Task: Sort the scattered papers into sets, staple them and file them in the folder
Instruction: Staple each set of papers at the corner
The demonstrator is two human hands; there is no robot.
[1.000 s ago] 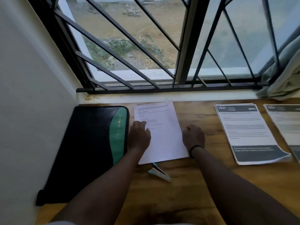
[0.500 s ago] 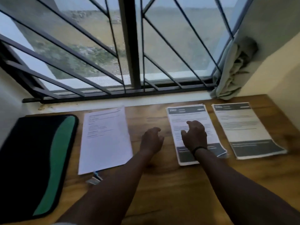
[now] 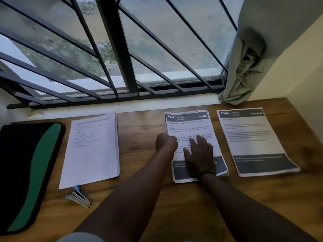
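At the far left of the wooden desk (image 3: 139, 203) lay the black and green folder (image 3: 29, 172), flat, with its long side running away from the person toward the window. Just to its right was the white paper pile (image 3: 90, 149), also lying the long way toward the window, and the small blue stapler (image 3: 78, 198) sat just below that pile's near corner. Next came a bare strip of desk, and then the pile marked 2937 (image 3: 188, 126), where both hands were. The left hand (image 3: 166, 142) was at the left edge of this pile with its fingers curled in; it looked like it was pinching the edge of the sheets, but the picture did not show that clearly. The right hand (image 3: 199, 154) lay flat on top of the same pile with its fingers spread out, pressing the sheets down. At the far right lay the pile marked 2384 (image 3: 251, 137), apart from both hands, near the curtain (image 3: 244, 63). The stapler was well off to the left of the hands, past the bare strip, so the left hand was the nearer one to reach it. The 2937 pile probably needed squaring up before it could be stapled.
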